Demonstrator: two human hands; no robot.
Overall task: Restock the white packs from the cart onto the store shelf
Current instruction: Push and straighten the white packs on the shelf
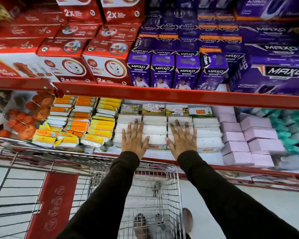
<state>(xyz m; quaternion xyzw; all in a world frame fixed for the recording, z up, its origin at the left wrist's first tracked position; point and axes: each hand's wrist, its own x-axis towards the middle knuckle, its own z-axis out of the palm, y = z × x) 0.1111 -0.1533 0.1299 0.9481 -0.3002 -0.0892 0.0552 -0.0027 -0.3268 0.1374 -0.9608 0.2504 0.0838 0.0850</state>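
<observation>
Several white packs (207,133) lie stacked in rows on the lower store shelf (205,157), under a red shelf rail. My left hand (134,141) rests flat on the left stacks, fingers spread, a ring on one finger. My right hand (182,140) lies flat on the stack beside it, fingers spread too. Neither hand grips a pack. Below my arms stands the wire cart (171,171); I see no white packs through its basket, only the floor and my feet.
Orange and yellow packs (79,125) are stacked left of the white ones, pink boxes (248,137) to the right. Small green-labelled boxes (164,109) sit behind. The upper shelf holds red boxes (86,64) and purple Maxo boxes (186,71). A red cart flap (53,200) hangs at left.
</observation>
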